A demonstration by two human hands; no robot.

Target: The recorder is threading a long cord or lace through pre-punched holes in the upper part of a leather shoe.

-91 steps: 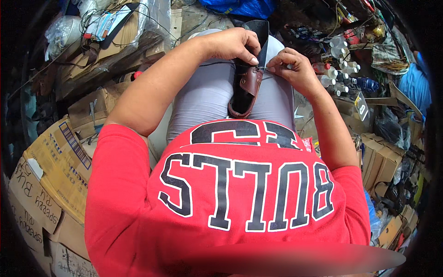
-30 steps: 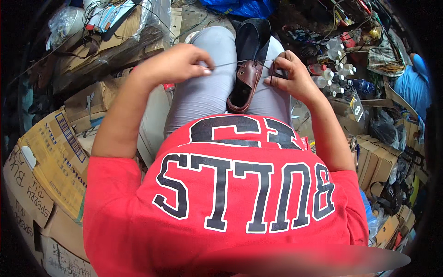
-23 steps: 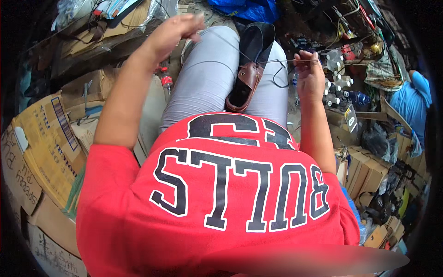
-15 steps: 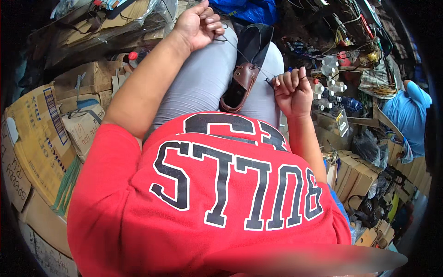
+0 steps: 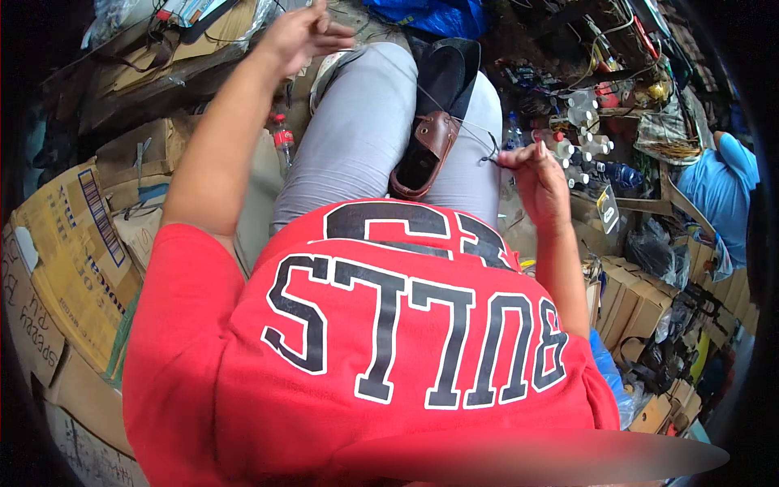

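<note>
Between the knees, the brown shoe (image 5: 423, 154) lies heel toward the body, sole side up. Left hand (image 5: 302, 34) has swung out to 11 o'clock, fingers loosely spread, trailing thread (image 5: 438, 104). Right hand (image 5: 535, 166) at 3 o'clock of the shoe, pinching the other thread end. Reads as a stitch being drawn tight; both were on the shoe 3 s ago.

Both hands, left hand (image 5: 302, 34) and right hand (image 5: 537, 174), seemingly pull thread (image 5: 454, 122) (thin) from shoe (image 5: 426, 150).

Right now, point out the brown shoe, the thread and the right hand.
brown shoe (image 5: 423, 154), head view, on its brown heel part.
thread (image 5: 442, 109), head view, on the taut strand above the shoe.
right hand (image 5: 535, 174), head view, on its back.
</note>
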